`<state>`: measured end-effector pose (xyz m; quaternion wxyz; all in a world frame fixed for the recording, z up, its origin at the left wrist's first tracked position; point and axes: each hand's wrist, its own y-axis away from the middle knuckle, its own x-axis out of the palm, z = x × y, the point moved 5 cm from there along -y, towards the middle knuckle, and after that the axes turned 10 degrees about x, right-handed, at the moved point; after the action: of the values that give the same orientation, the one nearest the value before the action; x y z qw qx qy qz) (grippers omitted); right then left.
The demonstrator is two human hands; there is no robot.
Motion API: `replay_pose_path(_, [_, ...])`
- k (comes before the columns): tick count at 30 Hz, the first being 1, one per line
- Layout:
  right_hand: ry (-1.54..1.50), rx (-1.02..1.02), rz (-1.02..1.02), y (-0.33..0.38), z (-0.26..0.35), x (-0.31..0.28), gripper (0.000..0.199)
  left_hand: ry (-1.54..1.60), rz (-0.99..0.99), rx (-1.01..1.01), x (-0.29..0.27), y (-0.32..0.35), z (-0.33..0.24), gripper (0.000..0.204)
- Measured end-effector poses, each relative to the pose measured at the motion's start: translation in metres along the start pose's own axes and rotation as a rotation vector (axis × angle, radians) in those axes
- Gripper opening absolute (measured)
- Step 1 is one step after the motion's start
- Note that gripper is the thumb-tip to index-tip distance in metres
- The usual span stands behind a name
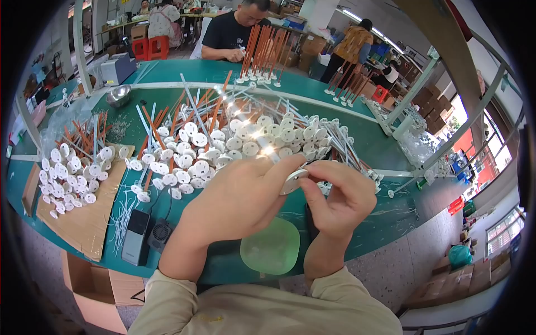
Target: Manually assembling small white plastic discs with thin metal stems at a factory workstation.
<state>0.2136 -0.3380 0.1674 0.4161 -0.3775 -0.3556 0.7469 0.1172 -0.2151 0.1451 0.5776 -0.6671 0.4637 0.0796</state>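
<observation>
A smooth, dull green table [220, 262] carries a broad heap of glossy white discs [195, 139], round and pierced with small openings, from which thin flat strips in rust orange and pale grey fan out toward the far side; bright glare washes out the heap's middle. At the left, a smaller pile [70, 178] of the same discs rests on a creased sheet of brown cardboard [84, 231]. Beyond the heap's left end stands a shiny, rounded metal bowl [118, 96], and nearer the person lie a boxy grey device [135, 237] and a black fan-like unit [160, 233]. Below the hands is a translucent, pale green piece [271, 245] with rounded corners. Both forearms rise from the lower edge in beige sleeves and converge over the table. The left hand [237, 195] reaches across to the right, back upward, its fingers curled against a single white disc [291, 183] and partly hidden. The right hand [339, 198] bends inward, thumb and forefinger pinching the disc's right edge, the other fingers folded. The disc is between the two hands, above the table, tilted so that its round face shows narrowed, with a small dark opening near the thumb.
</observation>
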Motion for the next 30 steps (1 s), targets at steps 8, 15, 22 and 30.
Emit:
replay_pose_path(8, [-0.067, -0.026, 0.054, 0.005, 0.002, 0.008, 0.023, 0.041, -0.014, 0.065, -0.001, 0.0, -0.007, 0.046])
replay_pose_path(15, [-0.327, 0.239, -0.165, 0.015, 0.006, 0.004, 0.023, -0.112, -0.322, 0.218, -0.012, -0.002, -0.001, 0.03])
replay_pose_path(22, [0.325, 0.433, 0.704, 0.107, -0.058, 0.019, 0.013, 0.03, -0.442, 0.023, -0.028, 0.028, 0.005, 0.018])
replay_pose_path(30, [0.311, 0.645, 0.774, 0.167, -0.076, 0.029, 0.013, 0.085, -0.44, 0.005, -0.024, 0.029, 0.001, 0.017])
